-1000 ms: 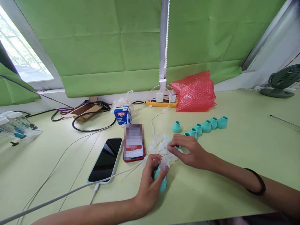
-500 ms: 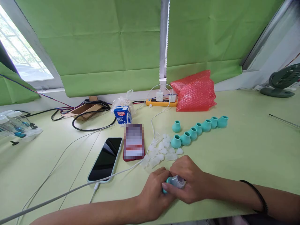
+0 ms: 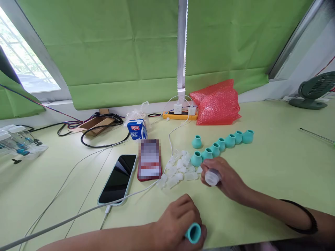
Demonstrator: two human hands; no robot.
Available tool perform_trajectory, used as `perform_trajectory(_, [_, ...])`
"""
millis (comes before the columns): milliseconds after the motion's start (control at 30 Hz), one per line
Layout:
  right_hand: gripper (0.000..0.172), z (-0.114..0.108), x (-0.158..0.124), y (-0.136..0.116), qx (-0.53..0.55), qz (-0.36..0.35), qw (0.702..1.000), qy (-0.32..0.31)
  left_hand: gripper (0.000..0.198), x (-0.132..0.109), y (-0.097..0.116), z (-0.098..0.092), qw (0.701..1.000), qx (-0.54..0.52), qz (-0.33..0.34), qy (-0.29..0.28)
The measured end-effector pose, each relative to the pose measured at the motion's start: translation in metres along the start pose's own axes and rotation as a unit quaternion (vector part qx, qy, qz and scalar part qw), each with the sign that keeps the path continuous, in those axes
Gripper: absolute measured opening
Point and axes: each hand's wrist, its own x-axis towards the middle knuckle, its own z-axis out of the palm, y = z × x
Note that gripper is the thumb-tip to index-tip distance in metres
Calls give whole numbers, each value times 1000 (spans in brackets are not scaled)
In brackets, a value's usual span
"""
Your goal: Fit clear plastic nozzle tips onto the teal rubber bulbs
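My left hand (image 3: 180, 219) is closed round a teal rubber cap (image 3: 194, 233) near the table's front edge, its open mouth facing me. My right hand (image 3: 225, 177) is further out and pinches a small clear plastic cap (image 3: 212, 177) just right of a pile of clear plastic pieces (image 3: 178, 169). A row of several teal caps (image 3: 222, 144) runs from the pile up to the right, and one teal cap (image 3: 196, 142) stands apart behind the row.
Two phones lie left of the pile: a dark one (image 3: 119, 178) on a white cable and a red-cased one (image 3: 149, 159). Behind are a milk carton (image 3: 137, 129), a yellow power strip (image 3: 180, 114), a red bubble-wrap bag (image 3: 216, 102), black cables (image 3: 102, 130) and a fan (image 3: 312, 90).
My hands were together at the front, joining the clear cap and the teal cap. They have parted: the right hand moved out towards the pile with the clear cap, the left drew nearer me.
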Motion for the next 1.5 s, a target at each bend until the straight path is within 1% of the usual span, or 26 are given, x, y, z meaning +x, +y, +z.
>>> perform_trajectory(67, [39,-19,16,-9,-88,-74,993,17,9,-1,-2,0,998,-10,-21,54])
perform_trajectory(133, [40,-39,35,-18,-230,-118,965,31,7,-2,-5,2,996,-12,-38,80])
perform_trajectory(167, [41,-46,45,-20,-292,-121,948,23,12,-3,-6,3,995,-7,-45,87])
perform_trajectory(233, [40,-56,65,-20,-394,-113,912,-25,24,-5,-10,6,993,3,-68,92])
perform_trajectory(333, [34,-55,86,-12,-495,-122,853,-110,30,-7,-14,10,990,1,-113,88])
perform_trajectory(400, [30,-48,94,-6,-529,-136,821,-167,28,-6,-16,11,988,-8,-132,76])
perform_trajectory(467, [28,-40,99,-2,-544,-137,799,-218,28,-6,-16,12,987,-18,-140,72])
perform_trajectory(600, [29,-32,107,2,-555,-105,778,-276,18,-5,-16,11,983,-68,-149,85])
perform_trajectory(667, [30,-30,110,5,-555,-91,772,-297,16,-6,-17,13,975,-97,-170,108])
perform_trajectory(733, [30,-28,112,10,-555,-83,767,-311,22,-6,-19,16,961,-128,-190,153])
perform_trajectory(800, [30,-25,114,15,-557,-79,762,-320,26,-5,-21,19,948,-166,-188,198])
perform_trajectory(867, [32,-22,114,18,-559,-78,761,-321,27,-4,-22,20,933,-207,-187,229])
perform_trajectory(933, [34,-22,112,13,-558,-83,764,-315,25,-1,-22,19,916,-246,-195,249])
perform_trajectory(1000, [33,-25,105,0,-526,-104,789,-299,21,1,-23,18,898,-278,-210,269])
perform_trajectory(1033, [31,-28,98,-8,-493,-120,810,-293,19,1,-23,17,887,-293,-220,281])
perform_trajectory(1067, [31,-30,90,-17,-445,-137,837,-287,18,2,-23,16,875,-307,-230,294])
perform_trajectory(1100, [32,-32,79,-25,-393,-143,859,-296,17,2,-24,16,864,-320,-240,307])
perform_trajectory(1133, [35,-32,68,-31,-347,-142,871,-317,18,2,-24,16,854,-332,-245,318])
perform_trajectory(1167, [40,-31,55,-36,-312,-145,877,-335,20,2,-25,16,846,-342,-246,326])
perform_trajectory(1233, [53,-25,30,-37,-289,-151,880,-344,23,1,-26,19,839,-356,-240,335])
perform_trajectory(1267, [56,-20,19,-34,-298,-157,883,-328,24,0,-27,20,837,-360,-237,336])
perform_trajectory(1333, [51,-10,2,-26,-308,-161,892,-287,25,-1,-26,24,837,-363,-236,334])
perform_trajectory(1367, [48,-6,-2,-23,-299,-166,900,-271,26,-2,-26,25,842,-357,-231,331])
perform_trajectory(1400, [45,-4,-4,-21,-286,-172,907,-256,28,-3,-24,24,854,-342,-219,324])
perform_trajectory(1433, [43,-5,-4,-20,-272,-179,915,-238,30,-4,-23,23,874,-315,-198,314])
perform_trajectory(1500, [41,-14,5,-22,-262,-187,929,-182,39,-7,-20,15,927,-218,-134,274])
